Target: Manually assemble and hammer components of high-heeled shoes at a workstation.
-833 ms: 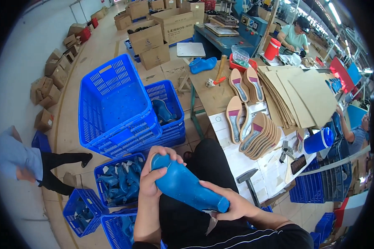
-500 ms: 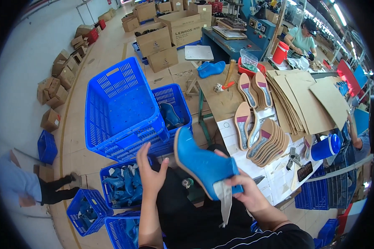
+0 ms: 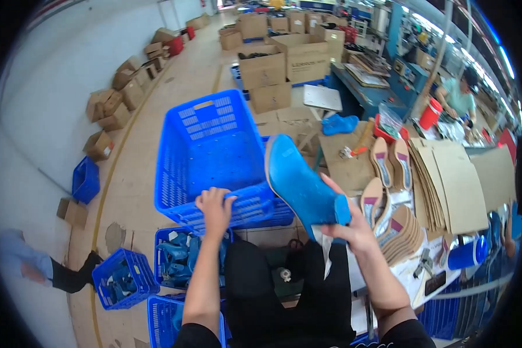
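In my right hand (image 3: 354, 229) is a blue shoe last (image 3: 300, 181) with a tan insole along its sole edge, toe pointing up and heel end in my grip. A pale strip (image 3: 326, 258) hangs down from the heel by my fingers. My left hand (image 3: 216, 209) has its fingers hooked over the near rim of a large blue crate (image 3: 246, 196), whose floor shows bare. That crate sits on top of another blue crate, mostly hidden under it. Below my left forearm, a smaller blue crate (image 3: 162, 281) holds several blue lasts (image 3: 180, 255).
On the right, a workbench (image 3: 345, 165) carries another blue last (image 3: 339, 124), a hammer (image 3: 362, 139), stacked insoles (image 3: 401, 235), board sheets (image 3: 449, 185) and a blue jug (image 3: 467, 253). More crates (image 3: 139, 304) stand at lower left, where a person (image 3: 32, 261) walks. Cartons (image 3: 271, 97) stand beyond.
My left hand has gone from open in the air to the large crate's rim. The last in my right hand has moved up and right. My view has shifted, and the person at left has stepped on.
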Demonstrator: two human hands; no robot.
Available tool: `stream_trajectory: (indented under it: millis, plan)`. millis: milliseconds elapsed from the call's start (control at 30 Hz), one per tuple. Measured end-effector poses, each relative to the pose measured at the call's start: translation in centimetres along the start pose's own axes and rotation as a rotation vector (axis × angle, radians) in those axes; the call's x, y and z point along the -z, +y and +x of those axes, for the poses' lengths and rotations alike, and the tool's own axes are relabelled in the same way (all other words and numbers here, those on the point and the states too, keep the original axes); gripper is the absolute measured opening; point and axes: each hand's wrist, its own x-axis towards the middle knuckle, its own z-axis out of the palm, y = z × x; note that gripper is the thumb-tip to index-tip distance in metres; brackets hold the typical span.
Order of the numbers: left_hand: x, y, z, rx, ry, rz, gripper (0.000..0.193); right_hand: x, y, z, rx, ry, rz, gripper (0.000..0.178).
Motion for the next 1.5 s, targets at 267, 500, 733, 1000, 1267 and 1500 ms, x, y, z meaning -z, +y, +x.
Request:
stream_trajectory:
  millis: [267, 500, 733, 1000, 1267, 1500]
  plan:
    - [3.1, 5.6, -4.6, 0.039, -0.030, -0.007, 0.024, -11.0, 5.8, 25.2, 0.070, -0.558, -0.900, 0.088]
    - [6.2, 4.1, -8.0, 0.035, -0.012, -0.281, 0.026, -13.6, 22.7, 32.5, 0.021, -0.824, -0.979, 0.078]
    - [10.4, -4.6, -31.1, 0.596, 0.179, -0.183, 0.028, -12.9, 18.0, 26.0, -0.196, -0.887, -0.752, 0.041]
    - [12.1, -7.8, -52.7, 0.881, -0.285, 0.104, 0.068, -13.6, 14.0, 13.1, 0.317, -0.733, -1.255, 0.056]
    - [11.4, -12.6, -62.3, 1.769, -0.019, 0.312, 0.074, -14.3, 16.7, 12.9, 0.533, -0.416, -1.527, 0.041]
    - [17.9, -13.5, -76.7, 2.023, -0.622, 0.359, 0.059, -13.9, 19.8, 9.4, 0.349, -0.317, -1.660, 0.058]
